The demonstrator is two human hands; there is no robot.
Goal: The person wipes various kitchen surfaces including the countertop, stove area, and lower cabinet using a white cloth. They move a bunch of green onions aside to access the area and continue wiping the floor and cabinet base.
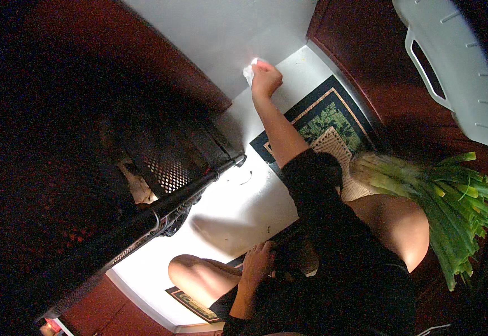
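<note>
Reaching forward, my right hand (267,78) is closed on a crumpled white tissue or cloth (249,71), which is against or very near a pale upright panel (235,38) just above the white floor. My left hand (258,261) rests low beside my bent left leg (202,275), its fingers curled over something dark. Shadow and dark clothing hide what lies under those fingers. A thin dark curved strand (248,178) and small specks lie on the floor (244,210) between my hands.
A dark patterned mat (311,122) lies under woven fabric (332,145). Leeks (441,201) are beside my right leg. A pale plastic container (466,63) with a handle is at upper right. A black rail (185,185) with perforated mesh juts in from the left. Reddish-brown cabinets (349,80) border the floor.
</note>
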